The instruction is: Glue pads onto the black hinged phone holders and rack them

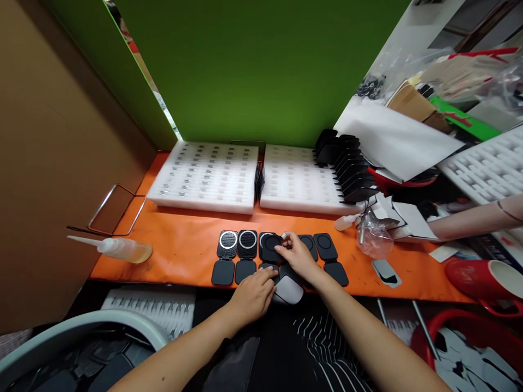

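Observation:
A row of several black hinged cases [246,255] lies open on the orange mat [180,250]. The two at the left show silver rings inside. My right hand [297,256] pinches a round black pad [272,247] over the third case. My left hand [253,296] rests with curled fingers on the lower flap of that same case, at the mat's front edge. A grey oval object [289,289] lies just right of my left hand.
Two white foam trays [208,177] of small parts stand behind the cases, with a rack of black plates [347,166] at the right. A squeeze bottle [120,249] lies left. Another person's forearm [469,220] reaches in from the right, near a red cup [486,277].

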The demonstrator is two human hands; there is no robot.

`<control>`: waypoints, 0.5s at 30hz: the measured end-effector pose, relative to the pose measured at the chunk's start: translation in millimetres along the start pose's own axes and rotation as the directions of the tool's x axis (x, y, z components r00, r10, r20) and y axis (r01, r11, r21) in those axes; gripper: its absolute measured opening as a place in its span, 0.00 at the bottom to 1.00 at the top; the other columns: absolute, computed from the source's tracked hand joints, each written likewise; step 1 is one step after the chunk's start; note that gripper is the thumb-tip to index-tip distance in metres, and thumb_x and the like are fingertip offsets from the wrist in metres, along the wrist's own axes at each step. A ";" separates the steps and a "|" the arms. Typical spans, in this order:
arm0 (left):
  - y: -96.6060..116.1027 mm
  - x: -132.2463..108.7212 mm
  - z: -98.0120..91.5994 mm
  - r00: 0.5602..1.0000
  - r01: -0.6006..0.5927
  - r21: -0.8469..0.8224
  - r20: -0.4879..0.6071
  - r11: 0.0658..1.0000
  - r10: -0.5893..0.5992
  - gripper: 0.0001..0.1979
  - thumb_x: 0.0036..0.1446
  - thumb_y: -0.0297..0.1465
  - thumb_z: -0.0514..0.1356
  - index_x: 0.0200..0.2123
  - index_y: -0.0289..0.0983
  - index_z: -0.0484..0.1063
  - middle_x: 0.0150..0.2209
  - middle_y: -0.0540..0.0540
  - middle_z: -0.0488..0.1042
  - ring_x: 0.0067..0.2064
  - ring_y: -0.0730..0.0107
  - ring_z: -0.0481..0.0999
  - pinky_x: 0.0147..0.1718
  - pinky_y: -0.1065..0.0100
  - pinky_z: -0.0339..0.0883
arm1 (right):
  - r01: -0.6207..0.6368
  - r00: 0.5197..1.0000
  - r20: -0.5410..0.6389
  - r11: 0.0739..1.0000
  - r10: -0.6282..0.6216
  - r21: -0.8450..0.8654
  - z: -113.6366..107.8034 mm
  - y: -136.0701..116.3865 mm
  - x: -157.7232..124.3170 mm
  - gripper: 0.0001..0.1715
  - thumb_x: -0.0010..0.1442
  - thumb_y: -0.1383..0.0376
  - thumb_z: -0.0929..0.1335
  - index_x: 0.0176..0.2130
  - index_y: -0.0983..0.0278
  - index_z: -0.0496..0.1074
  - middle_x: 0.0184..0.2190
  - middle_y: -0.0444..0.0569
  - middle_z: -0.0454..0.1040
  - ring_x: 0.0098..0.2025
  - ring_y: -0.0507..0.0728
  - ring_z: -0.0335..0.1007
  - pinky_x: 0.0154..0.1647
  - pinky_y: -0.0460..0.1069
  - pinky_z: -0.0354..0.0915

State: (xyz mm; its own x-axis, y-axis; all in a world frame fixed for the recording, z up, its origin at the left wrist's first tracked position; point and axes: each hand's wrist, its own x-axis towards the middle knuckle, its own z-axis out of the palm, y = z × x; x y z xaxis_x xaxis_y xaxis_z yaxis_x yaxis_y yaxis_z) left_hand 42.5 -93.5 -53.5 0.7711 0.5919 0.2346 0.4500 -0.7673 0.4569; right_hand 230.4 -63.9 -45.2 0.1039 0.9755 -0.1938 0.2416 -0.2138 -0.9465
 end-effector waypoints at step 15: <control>-1.5 -2.4 6.8 0.998 -0.009 0.000 -0.064 1.000 0.009 0.12 0.60 0.27 0.49 0.44 0.35 0.68 0.47 0.42 0.74 0.53 0.65 0.71 0.52 0.61 0.68 | 0.020 1.000 -0.002 0.994 -0.020 -0.104 7.8 1.0 9.4 0.12 0.52 0.60 0.65 0.37 0.60 0.60 0.27 0.41 0.64 0.29 0.53 0.62 0.31 0.48 0.59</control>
State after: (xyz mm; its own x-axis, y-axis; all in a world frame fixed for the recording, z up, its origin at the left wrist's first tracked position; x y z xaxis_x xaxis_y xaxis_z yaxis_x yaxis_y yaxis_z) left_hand 43.1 -95.5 -60.6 0.7447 0.5995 0.2932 0.4431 -0.7727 0.4546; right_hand 224.1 -54.5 -49.9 0.1008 0.9795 -0.1745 0.3428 -0.1989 -0.9181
